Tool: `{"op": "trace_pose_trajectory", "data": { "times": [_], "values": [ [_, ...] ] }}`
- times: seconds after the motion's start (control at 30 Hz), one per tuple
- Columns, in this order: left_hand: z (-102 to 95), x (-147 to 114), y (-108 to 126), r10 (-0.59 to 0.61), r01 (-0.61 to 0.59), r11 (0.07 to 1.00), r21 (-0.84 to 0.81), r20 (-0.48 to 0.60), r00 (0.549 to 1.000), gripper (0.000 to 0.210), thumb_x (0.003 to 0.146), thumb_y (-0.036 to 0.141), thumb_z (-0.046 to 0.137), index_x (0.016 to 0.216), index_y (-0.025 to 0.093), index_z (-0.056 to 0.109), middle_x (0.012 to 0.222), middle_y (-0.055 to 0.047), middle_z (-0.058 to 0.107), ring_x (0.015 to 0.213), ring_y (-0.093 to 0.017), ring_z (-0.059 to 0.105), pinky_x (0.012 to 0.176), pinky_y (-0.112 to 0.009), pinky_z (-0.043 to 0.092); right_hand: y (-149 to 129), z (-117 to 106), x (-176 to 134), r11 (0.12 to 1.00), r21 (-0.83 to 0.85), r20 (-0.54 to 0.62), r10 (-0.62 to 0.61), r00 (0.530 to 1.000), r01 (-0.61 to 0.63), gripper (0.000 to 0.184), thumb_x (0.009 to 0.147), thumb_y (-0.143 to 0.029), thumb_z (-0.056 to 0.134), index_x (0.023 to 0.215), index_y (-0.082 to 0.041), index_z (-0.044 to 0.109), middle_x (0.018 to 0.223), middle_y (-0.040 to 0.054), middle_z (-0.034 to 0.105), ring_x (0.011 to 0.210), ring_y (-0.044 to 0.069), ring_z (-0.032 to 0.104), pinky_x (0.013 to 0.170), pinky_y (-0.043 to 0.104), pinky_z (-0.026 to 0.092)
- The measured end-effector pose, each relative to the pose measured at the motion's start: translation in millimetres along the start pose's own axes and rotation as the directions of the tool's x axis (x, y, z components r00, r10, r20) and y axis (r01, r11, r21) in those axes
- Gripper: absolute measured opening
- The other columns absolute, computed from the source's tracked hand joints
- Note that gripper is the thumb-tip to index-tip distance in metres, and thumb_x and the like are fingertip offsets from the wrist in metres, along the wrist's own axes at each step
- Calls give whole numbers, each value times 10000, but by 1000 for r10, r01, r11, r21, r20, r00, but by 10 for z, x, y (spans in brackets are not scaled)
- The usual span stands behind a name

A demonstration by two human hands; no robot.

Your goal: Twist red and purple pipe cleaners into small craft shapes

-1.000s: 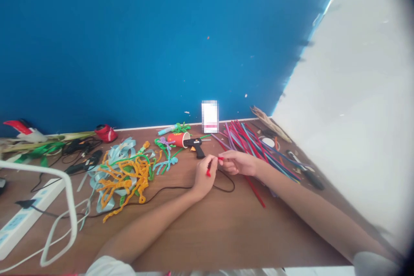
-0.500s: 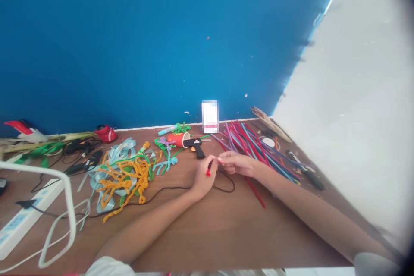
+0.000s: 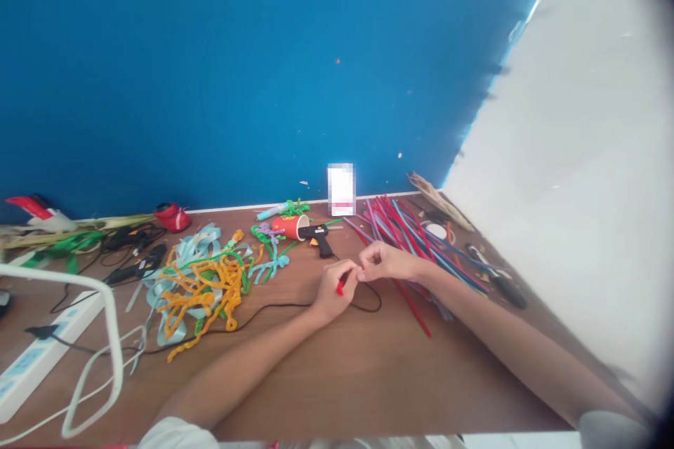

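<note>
My left hand (image 3: 335, 290) is closed around a short, bent piece of red pipe cleaner (image 3: 341, 287), part of which shows between the fingers. The fingertips of my right hand (image 3: 388, 262) are pinched together and meet those of the left; a speck of red shows there, mostly hidden by the fingers. Just beyond my hands lies a black glue gun (image 3: 322, 241), its nozzle side by a tipped red paper cup (image 3: 289, 227). To the right spreads a bundle of pipe cleaners (image 3: 403, 224) in red, purple and blue, partly under my right forearm.
Left of my hands lie twisted orange pipe cleaners (image 3: 218, 287) on pale blue ribbon (image 3: 197, 245). A white power strip (image 3: 50, 351) and a white tube frame (image 3: 113, 337) are at the left edge. A black-handled tool (image 3: 508, 287) rests at right. A bright screen (image 3: 342, 189) stands against the blue wall.
My right hand has lowered slightly and curled, its fingers now arched into a tighter pinch against the left fingertips. The left hand has shifted only a little.
</note>
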State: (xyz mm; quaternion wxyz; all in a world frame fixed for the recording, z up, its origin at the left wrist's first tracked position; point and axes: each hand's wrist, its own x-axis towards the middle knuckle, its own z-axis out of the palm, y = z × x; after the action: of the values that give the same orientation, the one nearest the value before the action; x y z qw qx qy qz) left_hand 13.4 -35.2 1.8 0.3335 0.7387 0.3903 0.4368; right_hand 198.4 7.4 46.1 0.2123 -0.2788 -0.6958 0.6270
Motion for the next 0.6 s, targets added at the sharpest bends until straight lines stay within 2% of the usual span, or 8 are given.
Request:
{"op": "trace_pose_trajectory", "data": {
  "times": [0.2, 0.33, 0.47, 0.6],
  "values": [
    [-7, -8, -4, -4, 5, 1000, -8, 121, 993, 349, 935, 332, 486, 642, 146, 526, 588, 23, 455, 561, -89, 390, 563, -240, 276, -82, -63, -62, 959, -278, 131, -23, 991, 59, 417, 794, -383, 705, 570, -165, 428, 525, -86, 372, 513, 57, 312, 501, 229, 231],
    [0, -1, -29, -16, 21, 999, -27, 161, 987, 349, 928, 340, 490, 641, 143, 521, 592, 24, 446, 573, -91, 382, 565, -244, 264, -116, -30, -93, 860, -500, 111, -47, 993, 97, 315, 807, -282, 620, 575, -176, 434, 527, -77, 374, 496, 62, 324, 498, 231, 223],
    [17, 17, -56, -65, 84, 990, -111, 169, 983, 340, 937, 363, 465, 698, 141, 561, 591, 31, 422, 562, -89, 360, 542, -240, 245, -112, 64, -72, 653, -751, 3, -140, 990, 95, 236, 727, -158, 570, 542, -181, 426, 507, -59, 392, 491, 75, 307, 534, 258, 202],
    [44, 37, -112, -170, 198, 957, -211, 143, 975, 378, 947, 446, 439, 755, 147, 568, 545, 43, 422, 501, -87, 363, 497, -230, 249, -59, 182, -13, 402, -912, -171, -191, 967, -82, 137, 742, -181, 562, 606, -185, 550, 581, 22, 589, 531, 123, 422, 563, 289, 160]
  ]
}}
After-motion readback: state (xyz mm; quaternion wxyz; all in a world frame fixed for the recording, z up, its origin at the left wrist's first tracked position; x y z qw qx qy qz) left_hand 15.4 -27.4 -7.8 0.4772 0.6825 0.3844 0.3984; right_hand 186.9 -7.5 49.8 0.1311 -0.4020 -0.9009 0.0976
